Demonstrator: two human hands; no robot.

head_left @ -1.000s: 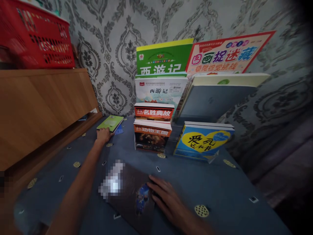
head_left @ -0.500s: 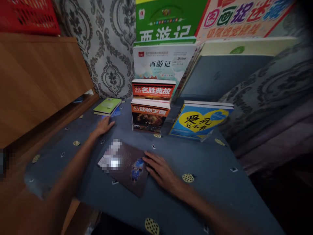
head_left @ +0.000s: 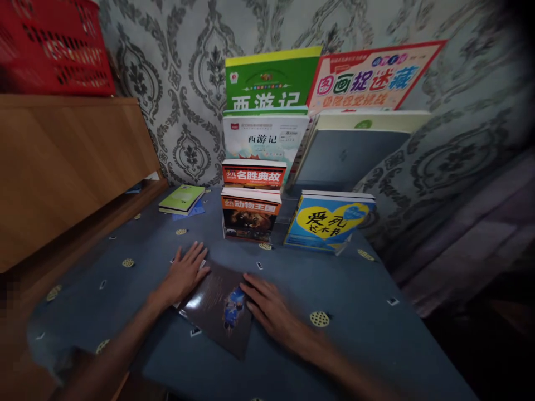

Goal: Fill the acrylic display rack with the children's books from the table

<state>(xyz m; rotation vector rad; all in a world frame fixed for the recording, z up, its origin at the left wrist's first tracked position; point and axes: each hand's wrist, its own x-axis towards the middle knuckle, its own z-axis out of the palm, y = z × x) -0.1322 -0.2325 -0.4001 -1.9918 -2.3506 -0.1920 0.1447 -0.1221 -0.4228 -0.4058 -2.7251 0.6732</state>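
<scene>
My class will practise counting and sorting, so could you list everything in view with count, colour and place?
dark book: 1, dark grey with blue picture, lying front centre
green book: 1, green, lying back left
blue booklet: 1, blue, partly under the green book
standing books: at least 7, mixed colours, at the back
table: 1, blue-grey cover with yellow prints, beneath the books
cabinet: 1, brown, left
basket: 1, red, on the cabinet
wall: 1, grey patterned, behind
left hand: 1, bare, over the dark book's left edge
right hand: 1, bare, over its right edge
</scene>
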